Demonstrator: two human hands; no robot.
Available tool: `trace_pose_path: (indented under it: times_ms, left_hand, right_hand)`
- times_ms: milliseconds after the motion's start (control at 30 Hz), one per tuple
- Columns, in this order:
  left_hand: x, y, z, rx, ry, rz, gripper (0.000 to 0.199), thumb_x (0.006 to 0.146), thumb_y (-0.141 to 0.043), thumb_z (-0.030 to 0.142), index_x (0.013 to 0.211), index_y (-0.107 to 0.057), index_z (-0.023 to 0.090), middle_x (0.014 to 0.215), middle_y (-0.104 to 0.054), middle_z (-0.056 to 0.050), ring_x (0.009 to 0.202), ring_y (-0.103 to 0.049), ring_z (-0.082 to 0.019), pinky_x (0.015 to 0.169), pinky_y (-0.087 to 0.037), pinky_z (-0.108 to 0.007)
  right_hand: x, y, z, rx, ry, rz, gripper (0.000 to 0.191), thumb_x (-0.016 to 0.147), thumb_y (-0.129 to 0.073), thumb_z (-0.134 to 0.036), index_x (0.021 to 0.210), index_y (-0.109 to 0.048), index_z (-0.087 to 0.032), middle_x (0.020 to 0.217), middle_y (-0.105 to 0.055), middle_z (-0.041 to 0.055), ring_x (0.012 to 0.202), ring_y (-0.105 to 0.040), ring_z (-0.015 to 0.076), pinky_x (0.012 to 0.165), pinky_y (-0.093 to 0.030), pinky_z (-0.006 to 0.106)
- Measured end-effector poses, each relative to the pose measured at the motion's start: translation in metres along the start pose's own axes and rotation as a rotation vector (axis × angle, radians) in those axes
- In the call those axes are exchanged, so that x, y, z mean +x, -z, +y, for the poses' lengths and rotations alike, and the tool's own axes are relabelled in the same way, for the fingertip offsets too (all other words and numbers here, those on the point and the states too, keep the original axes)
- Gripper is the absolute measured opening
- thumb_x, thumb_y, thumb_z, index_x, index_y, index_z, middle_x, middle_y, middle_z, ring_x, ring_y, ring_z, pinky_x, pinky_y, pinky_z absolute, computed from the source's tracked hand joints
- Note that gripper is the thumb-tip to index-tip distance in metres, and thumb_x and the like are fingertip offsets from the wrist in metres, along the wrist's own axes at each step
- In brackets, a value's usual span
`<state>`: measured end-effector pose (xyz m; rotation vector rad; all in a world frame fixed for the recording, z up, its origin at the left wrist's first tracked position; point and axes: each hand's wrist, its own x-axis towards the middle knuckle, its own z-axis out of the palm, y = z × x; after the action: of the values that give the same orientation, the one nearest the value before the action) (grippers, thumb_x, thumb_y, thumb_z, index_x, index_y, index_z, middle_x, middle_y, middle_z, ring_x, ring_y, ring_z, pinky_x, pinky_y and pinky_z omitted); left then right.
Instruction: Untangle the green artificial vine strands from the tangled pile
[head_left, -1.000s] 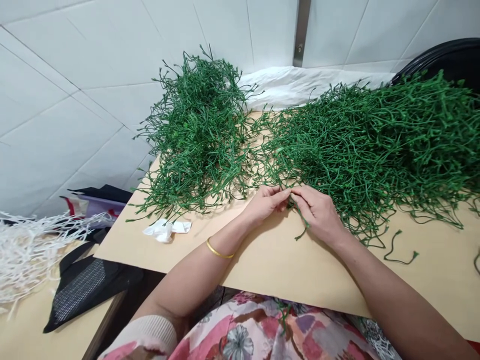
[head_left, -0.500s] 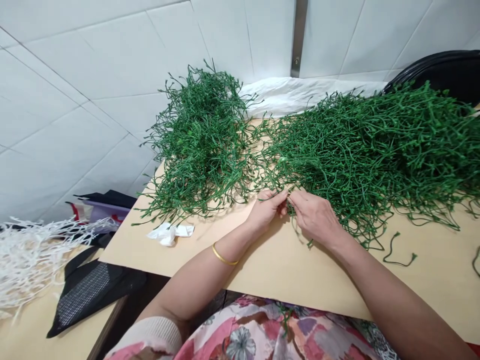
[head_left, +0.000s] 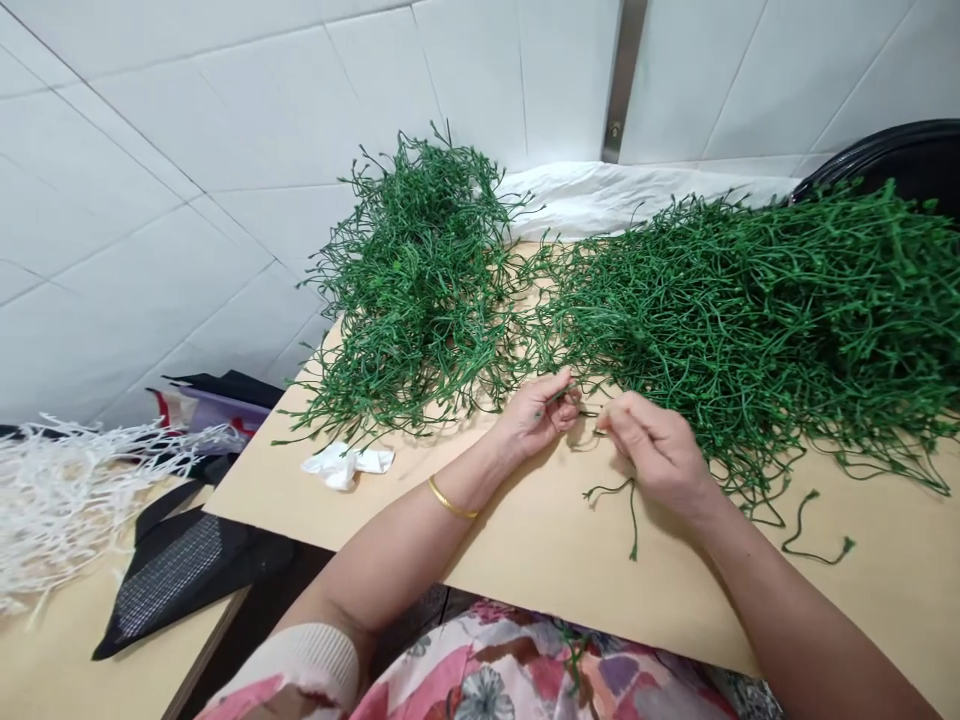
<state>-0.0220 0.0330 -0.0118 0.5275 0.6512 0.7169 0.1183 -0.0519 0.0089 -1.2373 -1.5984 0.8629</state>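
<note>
Two heaps of thin green cords with knotted, frayed ends cover much of the table: a left heap (head_left: 420, 280) and a larger right heap (head_left: 757, 310). Just in front of the gap between them, my left hand (head_left: 534, 418) is curled with a short piece of green cord across its fingers. A little to its right, my right hand (head_left: 660, 452) is closed in a pinch. From under it hang green cord ends (head_left: 632, 512); its fingertips are partly hidden. One loose green cord (head_left: 801, 550) lies right of my right wrist.
A crumpled white tissue (head_left: 345, 466) lies near the left edge of the wooden table (head_left: 525, 545). White cords (head_left: 90, 500) and a black mesh piece (head_left: 176, 575) lie on a lower surface at left. A white cloth (head_left: 585, 200) runs along the tiled wall.
My hands, touching at the fingertips before, have come apart. The right one has moved right and slightly down, with cord ends dangling beneath it. The view has shifted slightly.
</note>
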Motion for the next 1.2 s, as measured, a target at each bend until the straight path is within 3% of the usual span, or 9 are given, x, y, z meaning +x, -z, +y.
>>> trace_pose_path:
  times_ms: [100,200,333,533,633,733,900,1000,1200]
  left_hand:
    - [-0.002,-0.003,-0.005,0.106,-0.064,0.035,0.028,0.063,-0.070,0.030,0.063,-0.049,0.012,0.055,-0.052,0.001,0.040,-0.042,-0.004,0.039,-0.026,-0.018]
    - [-0.004,-0.006,-0.011,0.172,-0.128,0.036,0.028,0.061,-0.072,0.031,0.063,-0.052,0.011,0.053,-0.050,0.003,0.041,-0.044,-0.004,0.041,-0.030,-0.019]
    - [-0.006,-0.007,-0.018,0.272,-0.137,0.068,0.030,0.061,-0.071,0.036,0.061,-0.055,0.010,0.051,-0.049,0.003,0.041,-0.044,-0.003,0.043,-0.031,-0.019]
    - [-0.002,-0.002,-0.027,0.310,-0.204,0.087,0.030,0.061,-0.070,0.038,0.059,-0.057,0.012,0.052,-0.053,0.001,0.047,-0.046,-0.006,0.047,-0.034,-0.021]
    - [-0.001,0.000,-0.027,0.306,-0.210,0.067,0.030,0.062,-0.070,0.038,0.057,-0.056,0.012,0.052,-0.053,0.001,0.049,-0.048,-0.007,0.047,-0.035,-0.021]
    - [-0.002,-0.001,-0.025,0.364,-0.209,0.082,0.032,0.063,-0.068,0.041,0.056,-0.055,0.012,0.048,-0.051,0.001,0.046,-0.046,-0.006,0.046,-0.033,-0.021]
    - [-0.006,-0.007,-0.023,0.493,-0.223,0.107,0.036,0.064,-0.064,0.046,0.057,-0.056,0.012,0.047,-0.051,0.000,0.044,-0.044,-0.006,0.047,-0.033,-0.022]
    - [-0.008,-0.008,-0.024,0.549,-0.212,0.115,0.039,0.065,-0.062,0.049,0.053,-0.052,0.013,0.046,-0.048,0.001,0.044,-0.040,-0.006,0.047,-0.031,-0.022]
    - [-0.007,-0.002,-0.023,0.651,-0.213,0.005,0.041,0.072,-0.056,0.049,0.051,-0.047,0.014,0.046,-0.043,0.003,0.046,-0.037,-0.006,0.049,-0.027,-0.023]
  right_hand:
    - [0.003,0.006,0.010,0.057,-0.062,0.282,0.027,0.085,-0.045,-0.041,0.072,-0.053,-0.018,0.051,-0.031,-0.0056,0.046,-0.028,0.0072,0.045,-0.025,0.023]
    - [0.006,0.008,0.011,0.041,-0.082,0.370,0.031,0.083,-0.046,-0.045,0.070,-0.055,-0.018,0.050,-0.032,-0.0050,0.046,-0.028,0.0077,0.045,-0.024,0.023]
    - [0.009,0.004,0.008,-0.071,-0.116,0.304,0.033,0.081,-0.047,-0.048,0.075,-0.058,-0.018,0.059,-0.048,-0.0011,0.051,-0.040,0.0093,0.049,-0.033,0.023]
    - [0.010,-0.006,0.017,-0.272,-0.197,0.118,0.039,0.064,-0.066,-0.046,0.090,-0.055,-0.020,0.077,-0.062,0.0015,0.065,-0.056,0.0147,0.056,-0.041,0.025]
    - [0.010,-0.007,0.017,-0.431,-0.129,0.033,0.026,0.075,-0.057,-0.038,0.094,-0.056,-0.021,0.074,-0.062,0.0017,0.064,-0.056,0.0149,0.058,-0.040,0.025]
    - [0.010,-0.004,0.016,-0.431,-0.057,-0.017,0.023,0.081,-0.048,-0.029,0.099,-0.058,-0.020,0.075,-0.063,0.0028,0.065,-0.055,0.0144,0.061,-0.039,0.025]
    - [0.012,0.002,0.017,-0.350,-0.001,-0.028,0.023,0.085,-0.040,-0.027,0.084,-0.062,-0.019,0.078,-0.064,0.0032,0.071,-0.057,0.0148,0.067,-0.041,0.025]
    - [0.012,0.002,0.019,-0.424,-0.018,-0.052,0.022,0.085,-0.040,-0.027,0.082,-0.060,-0.020,0.077,-0.063,0.0028,0.070,-0.056,0.0150,0.067,-0.041,0.026]
    - [0.010,0.003,0.022,-0.646,0.054,-0.137,0.022,0.087,-0.035,-0.026,0.083,-0.056,-0.019,0.084,-0.058,0.0064,0.075,-0.053,0.0157,0.070,-0.039,0.027]
